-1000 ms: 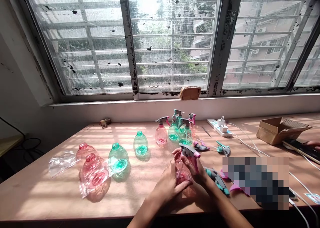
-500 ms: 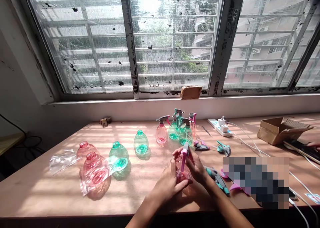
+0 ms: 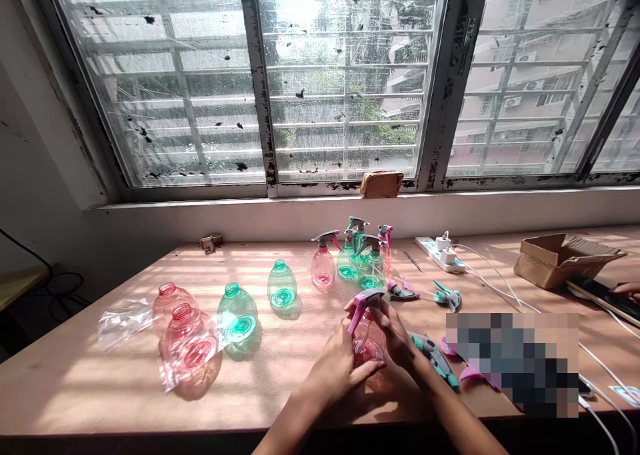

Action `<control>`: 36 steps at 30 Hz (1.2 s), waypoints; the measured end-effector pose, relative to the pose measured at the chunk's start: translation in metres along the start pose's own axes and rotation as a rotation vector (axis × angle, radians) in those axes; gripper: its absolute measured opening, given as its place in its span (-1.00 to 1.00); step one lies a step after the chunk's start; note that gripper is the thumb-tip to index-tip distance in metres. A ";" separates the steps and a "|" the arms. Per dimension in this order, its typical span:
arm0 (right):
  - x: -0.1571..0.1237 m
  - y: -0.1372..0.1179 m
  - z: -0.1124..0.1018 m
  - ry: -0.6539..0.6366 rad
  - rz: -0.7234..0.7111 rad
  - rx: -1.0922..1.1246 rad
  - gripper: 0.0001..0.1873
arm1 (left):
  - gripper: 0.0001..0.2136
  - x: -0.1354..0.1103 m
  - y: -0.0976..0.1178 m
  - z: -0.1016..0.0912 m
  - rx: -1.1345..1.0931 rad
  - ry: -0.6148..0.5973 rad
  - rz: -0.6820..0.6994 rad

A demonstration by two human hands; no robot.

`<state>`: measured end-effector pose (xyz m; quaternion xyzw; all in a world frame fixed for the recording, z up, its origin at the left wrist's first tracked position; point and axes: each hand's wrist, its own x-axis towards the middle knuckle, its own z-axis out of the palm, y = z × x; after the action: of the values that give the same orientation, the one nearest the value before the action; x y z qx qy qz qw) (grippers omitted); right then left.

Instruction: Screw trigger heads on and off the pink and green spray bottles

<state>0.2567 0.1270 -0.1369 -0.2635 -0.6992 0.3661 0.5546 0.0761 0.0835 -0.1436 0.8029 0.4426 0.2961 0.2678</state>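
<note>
near table edge (image 3: 200, 429), hands (image 3: 336, 363) around pink bottle (image 3: 369, 350), room leftward

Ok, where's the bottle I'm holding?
In the head view, the pink spray bottle is right of centre, between the left hand and right hand, near the front of the table.

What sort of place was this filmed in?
Probably a makeshift indoor workspace; the room's wider use isn't clear. Signs of it: a long table beneath a worn, barred window, spray bottles and loose trigger heads spread over the tabletop, and a power strip near the wall.
</note>
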 end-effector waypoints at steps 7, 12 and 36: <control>0.002 0.006 0.005 0.129 0.017 -0.117 -0.56 | -0.24 -0.001 0.002 -0.002 -0.032 0.004 0.012; -0.001 0.009 0.003 0.152 0.030 -0.180 -0.55 | -0.26 -0.001 0.003 -0.002 -0.036 0.003 0.018; 0.002 0.000 0.003 0.061 -0.037 -0.123 -0.65 | -0.20 0.000 0.000 -0.001 -0.026 0.004 0.031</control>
<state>0.2528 0.1279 -0.1358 -0.2953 -0.7081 0.3039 0.5648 0.0751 0.0842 -0.1430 0.8055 0.4269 0.3075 0.2728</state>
